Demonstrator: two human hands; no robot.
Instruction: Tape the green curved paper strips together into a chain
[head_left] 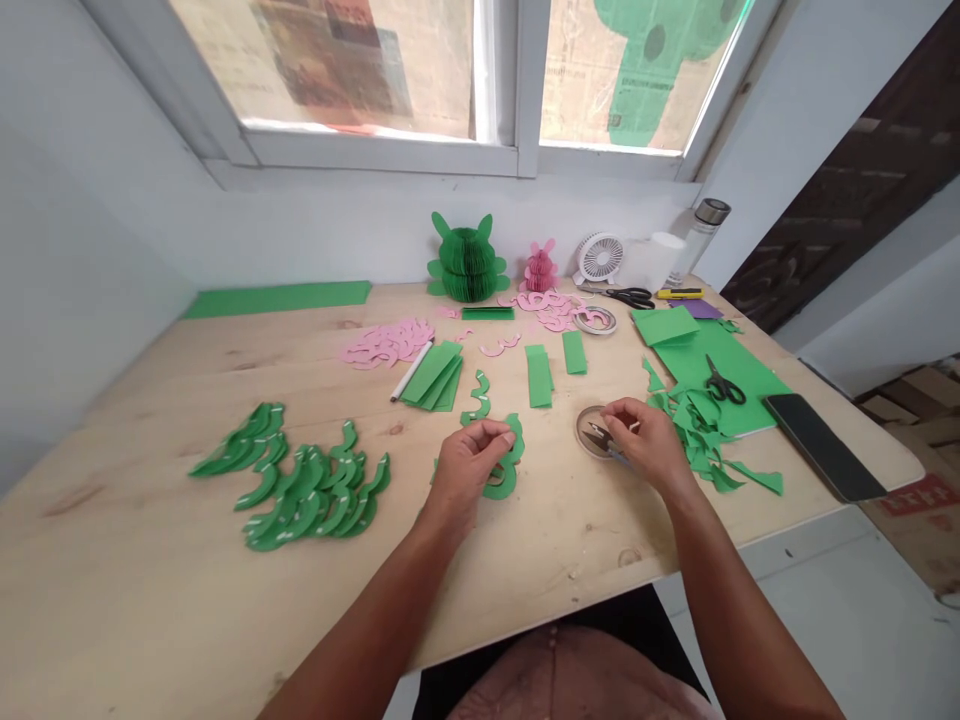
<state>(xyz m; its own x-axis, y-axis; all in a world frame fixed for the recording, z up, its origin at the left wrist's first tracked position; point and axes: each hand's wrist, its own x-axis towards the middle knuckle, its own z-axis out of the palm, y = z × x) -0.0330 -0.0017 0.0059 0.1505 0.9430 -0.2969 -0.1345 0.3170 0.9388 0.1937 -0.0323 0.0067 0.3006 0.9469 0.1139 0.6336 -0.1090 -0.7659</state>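
Observation:
My left hand (pixel 466 465) is closed in a pinch over a green wavy paper cutout (pixel 511 470) on the table. Whatever sits between its fingertips, if anything, is too small to make out. In my right hand (pixel 649 440) is a small pair of scissors (pixel 600 437), blades pointing left. Beneath the blades lies a tape roll (pixel 582 440), and my right fingertips are at its rim. Just beyond my left hand is another wavy green strip (pixel 480 392) with white marks. A heap of similar green strips (pixel 322 490) lies to the left.
Green scraps (pixel 697 430), black scissors (pixel 724 382) and a phone (pixel 823 447) lie at the right. Folded green papers (pixel 436 378), a white pen (pixel 412 370) and pink cutouts (pixel 390 343) are farther back. Behind stand a green honeycomb figure (pixel 466 262), a pink one (pixel 540 268) and a fan (pixel 601 258).

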